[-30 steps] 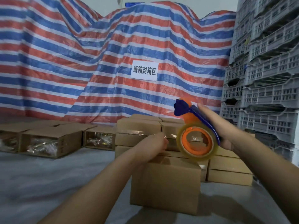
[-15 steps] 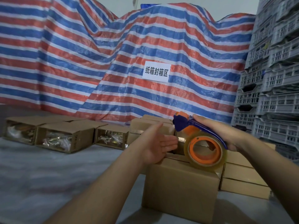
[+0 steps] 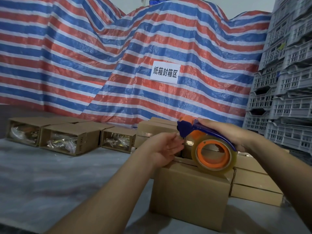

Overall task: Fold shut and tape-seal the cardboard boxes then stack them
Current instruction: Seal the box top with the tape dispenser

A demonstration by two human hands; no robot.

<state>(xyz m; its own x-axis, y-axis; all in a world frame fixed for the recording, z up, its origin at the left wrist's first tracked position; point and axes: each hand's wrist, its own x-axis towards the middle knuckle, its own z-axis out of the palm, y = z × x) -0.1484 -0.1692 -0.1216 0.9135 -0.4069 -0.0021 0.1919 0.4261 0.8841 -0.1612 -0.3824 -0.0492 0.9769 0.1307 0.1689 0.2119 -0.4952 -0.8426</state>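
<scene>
While right hand (image 3: 236,135) grips dispenser (image 3: 202,132).

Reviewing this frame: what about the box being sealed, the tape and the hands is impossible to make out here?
All in the head view:
- Top seam of the nearest box: covered by the tape dispenser and the left hand, so taped or not is unclear.
- Loose tape end: clear film, lost near the left fingertips.
- Right hand: fingers under the handle hidden.
- Contents of the open boxes: blurred, glare.

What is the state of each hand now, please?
Left hand: open, fingers at the dispenser's front.
Right hand: grips the tape dispenser.
</scene>
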